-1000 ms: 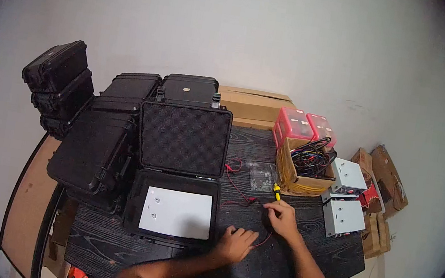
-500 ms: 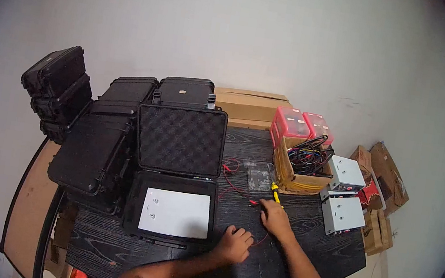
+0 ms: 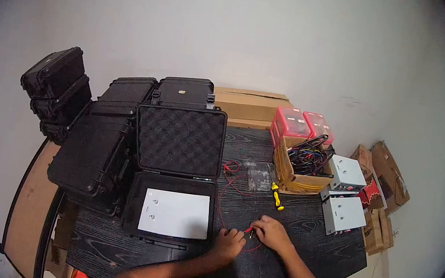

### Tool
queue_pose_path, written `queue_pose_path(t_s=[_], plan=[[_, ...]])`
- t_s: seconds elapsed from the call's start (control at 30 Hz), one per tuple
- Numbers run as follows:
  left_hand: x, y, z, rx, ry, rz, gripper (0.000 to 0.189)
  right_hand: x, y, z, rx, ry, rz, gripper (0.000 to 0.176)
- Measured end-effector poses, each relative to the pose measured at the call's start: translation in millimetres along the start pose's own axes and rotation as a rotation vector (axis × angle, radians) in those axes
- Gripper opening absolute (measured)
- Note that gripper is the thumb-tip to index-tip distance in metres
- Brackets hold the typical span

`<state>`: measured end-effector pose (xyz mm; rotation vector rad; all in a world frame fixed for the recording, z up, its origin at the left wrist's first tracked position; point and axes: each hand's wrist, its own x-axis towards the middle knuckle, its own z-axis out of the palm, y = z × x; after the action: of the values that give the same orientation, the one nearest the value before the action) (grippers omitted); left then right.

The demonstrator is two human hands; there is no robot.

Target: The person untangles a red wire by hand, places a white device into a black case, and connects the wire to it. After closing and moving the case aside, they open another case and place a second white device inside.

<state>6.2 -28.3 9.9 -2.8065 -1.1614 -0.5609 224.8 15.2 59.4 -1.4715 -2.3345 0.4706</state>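
Wire (image 3: pixel 247 231) lies on the desk (image 3: pixel 307 245), its red tip pinched by the right hand (image 3: pixel 272 232); left hand (image 3: pixel 227 243) touches it, grip unclear, beside the case (image 3: pixel 180 139).

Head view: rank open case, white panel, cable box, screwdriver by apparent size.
1. open case
2. white panel and cable box: look alike, not ranked
3. screwdriver

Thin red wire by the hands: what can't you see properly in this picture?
Head view: the thin red wire disappears under the left hand and right hand; their grip is too small to judge.
Head view: the white flat panel has two marks too small to identify.
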Motion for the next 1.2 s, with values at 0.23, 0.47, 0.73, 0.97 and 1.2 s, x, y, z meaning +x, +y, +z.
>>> queue_pose_path(t_s=[0.23, 0.47, 0.73, 0.97, 1.2], plan=[[-4, 13, 10, -0.233, 0.135, 0.071, 0.024, -15, -18, 3, -0.125, 0.106, -0.096, 0.025], [-2, 7, -25, -0.073, -0.167, -0.116, 0.039, -23, -21, 6, 0.103, 0.058, 0.011, 0.022], [-3, 4, -8, -0.206, 0.069, -0.1, 0.057, -27, -24, 2, 0.135, 0.005, -0.109, 0.02], [-2, -3, 20, -0.151, 0.081, -0.056, 0.035, -32, -16, 14, 0.089, 0.096, -0.156, 0.015], [2, -7, 28, -0.137, 0.122, -0.052, 0.029, -34, -25, 6, 0.207, 0.097, -0.097, 0.015]])
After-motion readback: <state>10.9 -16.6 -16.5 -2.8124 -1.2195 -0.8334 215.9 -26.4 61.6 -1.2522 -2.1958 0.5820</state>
